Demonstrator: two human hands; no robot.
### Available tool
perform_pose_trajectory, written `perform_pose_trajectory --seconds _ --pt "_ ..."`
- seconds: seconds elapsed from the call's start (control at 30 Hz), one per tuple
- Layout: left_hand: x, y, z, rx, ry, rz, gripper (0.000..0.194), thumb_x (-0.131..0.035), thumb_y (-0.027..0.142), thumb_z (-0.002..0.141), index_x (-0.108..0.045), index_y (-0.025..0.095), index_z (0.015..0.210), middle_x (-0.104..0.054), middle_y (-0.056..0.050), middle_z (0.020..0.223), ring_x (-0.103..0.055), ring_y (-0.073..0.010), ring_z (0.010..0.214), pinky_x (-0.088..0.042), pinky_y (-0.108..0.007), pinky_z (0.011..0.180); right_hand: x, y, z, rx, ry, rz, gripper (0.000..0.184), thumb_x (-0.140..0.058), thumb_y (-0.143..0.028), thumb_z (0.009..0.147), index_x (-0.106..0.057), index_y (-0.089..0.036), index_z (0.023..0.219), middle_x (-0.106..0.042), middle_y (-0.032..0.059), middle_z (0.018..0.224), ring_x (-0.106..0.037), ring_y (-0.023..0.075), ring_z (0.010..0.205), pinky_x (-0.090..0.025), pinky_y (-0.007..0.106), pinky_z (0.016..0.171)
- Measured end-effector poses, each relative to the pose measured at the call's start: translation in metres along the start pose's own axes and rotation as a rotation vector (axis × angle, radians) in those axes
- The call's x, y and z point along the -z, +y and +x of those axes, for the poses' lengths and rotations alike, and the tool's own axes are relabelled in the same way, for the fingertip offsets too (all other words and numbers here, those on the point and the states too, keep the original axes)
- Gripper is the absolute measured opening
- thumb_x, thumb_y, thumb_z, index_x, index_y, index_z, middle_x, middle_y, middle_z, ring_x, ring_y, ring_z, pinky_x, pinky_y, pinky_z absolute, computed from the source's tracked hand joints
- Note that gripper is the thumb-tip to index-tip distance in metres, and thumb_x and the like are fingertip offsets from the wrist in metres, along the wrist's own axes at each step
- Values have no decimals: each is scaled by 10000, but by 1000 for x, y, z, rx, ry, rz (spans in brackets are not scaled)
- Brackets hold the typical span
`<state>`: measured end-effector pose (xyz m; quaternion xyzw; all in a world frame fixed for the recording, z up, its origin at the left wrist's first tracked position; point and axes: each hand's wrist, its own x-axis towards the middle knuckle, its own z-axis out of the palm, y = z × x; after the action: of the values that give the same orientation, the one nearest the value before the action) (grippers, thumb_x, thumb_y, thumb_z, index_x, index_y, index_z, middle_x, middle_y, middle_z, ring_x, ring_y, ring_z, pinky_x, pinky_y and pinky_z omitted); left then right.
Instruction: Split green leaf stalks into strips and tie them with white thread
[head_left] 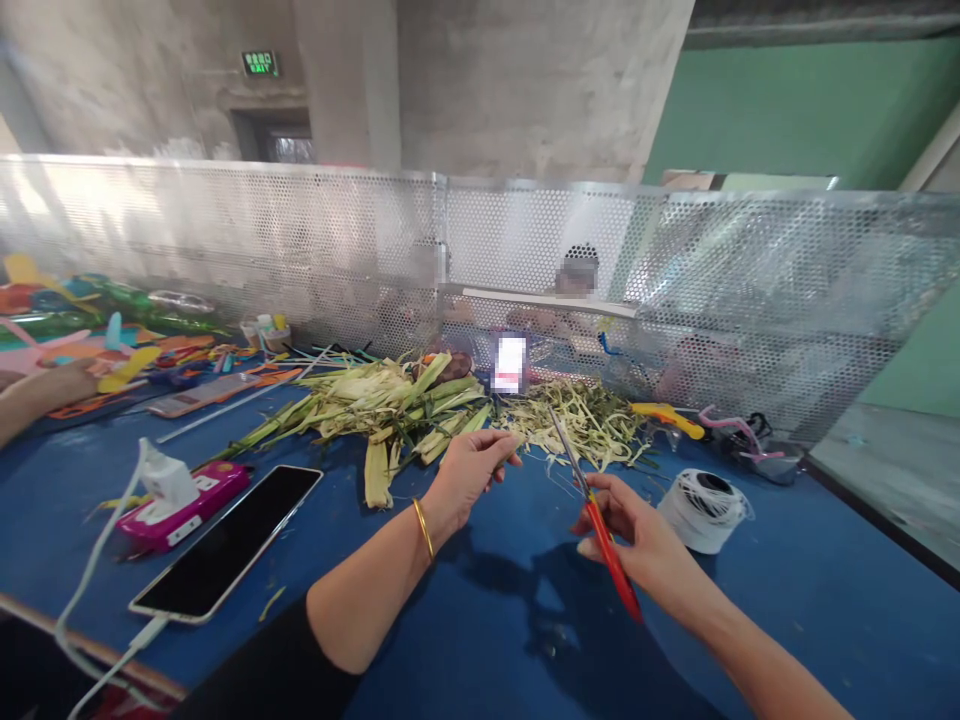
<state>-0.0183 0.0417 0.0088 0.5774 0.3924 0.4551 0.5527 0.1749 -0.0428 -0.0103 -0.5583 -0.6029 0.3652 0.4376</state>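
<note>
My left hand (466, 478), with a gold bangle at the wrist, is raised over the blue table. Its thumb and fingers are pinched together; whatever is between the tips is too small to make out. In my right hand (637, 530) I hold red-handled scissors (613, 565), blades pointing up and away. Behind my left hand lies a heap of pale green husk leaves (352, 395). Thin shredded strips (589, 425) are piled beyond the scissors. A roll of white thread (686, 520) stands just right of my right hand.
At the left, a black-screened phone (232, 545) charges beside a magenta power strip (217, 500). Another person's hand (64, 385) reaches in among colourful craft pieces. A perforated metal partition (315, 260) closes the back; a yellow-handled tool (667, 418) lies near it.
</note>
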Motion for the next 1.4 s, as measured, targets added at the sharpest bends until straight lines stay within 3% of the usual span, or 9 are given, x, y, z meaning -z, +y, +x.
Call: perform_pose_trajectory --seconds 0.13,0.3,0.7,0.97,1.2,1.3,1.4 --pt "-1 1 -1 -7 -12 40 242 -603 380 745 -660 150 795 -629 3 666 -428 -53 459 -262 -180 397 0 -7 -5 -17 13 -174 520 -696 -345 606 -532 -229 1085 -534 -47 701 -526 153 646 -452 274 626" --pt "-5 2 -4 -19 -49 59 215 -592 360 735 -643 152 720 -623 4 626 -418 -56 447 -265 -186 403 0 -15 -8 -35 23 -323 490 -685 -405 647 -566 -234 1090 -525 -45 698 -477 147 610 -427 262 579" --pt "-8 -2 -3 7 -84 92 215 -573 347 761 -617 150 687 -606 13 616 -419 -48 431 -273 -185 403 -4 -2 -5 -12 31 -248 491 -667 -447 679 -637 -202 1103 -656 18 869 -574 191 757 -473 266 674" --pt "-7 -2 -2 48 -76 83 228 -594 358 762 -623 146 681 -599 15 597 -416 -44 428 -259 -179 404 -10 7 -3 -22 29 -94 512 -687 -467 651 -679 -152 1055 -606 5 718 -516 159 657 -452 265 647" --pt "-7 0 -1 65 -97 30 211 -619 338 773 -638 138 707 -614 6 635 -412 -36 433 -260 -162 384 -10 9 0 27 78 -132 500 -663 -533 648 -699 -158 976 -602 -8 629 -521 156 580 -434 262 552" --pt "-7 4 -4 146 -98 -133 154 -610 264 801 -655 128 744 -628 -9 687 -455 -35 471 -304 -147 393 -5 7 0 41 173 -324 500 -621 -532 709 -659 -186 1069 -679 30 764 -603 205 691 -464 299 651" --pt "-7 11 -8 274 -137 -371 115 -572 173 835 -674 120 826 -633 -22 719 -550 -60 557 -449 -169 509 1 8 -1 9 190 -707 512 -608 -519 737 -606 -202 1139 -708 63 795 -644 262 734 -442 329 635"
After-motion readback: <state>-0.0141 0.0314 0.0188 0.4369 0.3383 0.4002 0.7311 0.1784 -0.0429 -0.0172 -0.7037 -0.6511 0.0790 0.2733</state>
